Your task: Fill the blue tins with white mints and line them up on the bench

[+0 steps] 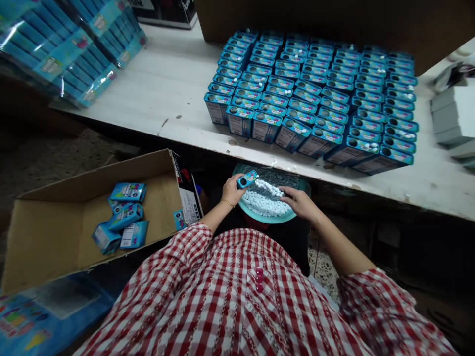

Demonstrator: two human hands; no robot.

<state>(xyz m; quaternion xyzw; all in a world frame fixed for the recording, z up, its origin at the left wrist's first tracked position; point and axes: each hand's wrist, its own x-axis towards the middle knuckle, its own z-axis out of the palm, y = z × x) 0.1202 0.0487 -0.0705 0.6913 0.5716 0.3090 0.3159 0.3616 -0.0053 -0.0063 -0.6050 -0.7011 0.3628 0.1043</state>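
Observation:
My left hand (pixel 230 192) grips a small blue box (pixel 246 180) with a dark round hole in its top, tilted over a turquoise basin (pixel 276 218). Small white pellets (pixel 265 205) fill the basin. In my right hand (pixel 300 202), the fingers close on the end of a narrow scoop (pixel 270 189) heaped with pellets. Pellets cover most of the scoop, so its shape is hard to make out. Its far end lies close to the top of the blue box.
Rows of upright blue boxes (pixel 293 129) stand on the white table (pixel 166 94). Shrink-wrapped blue packs (pixel 63 54) are at the left. An open cardboard carton (pixel 55 222) beside me holds several blue boxes (pixel 126 217). White boxes (pixel 453 113) sit at the right edge.

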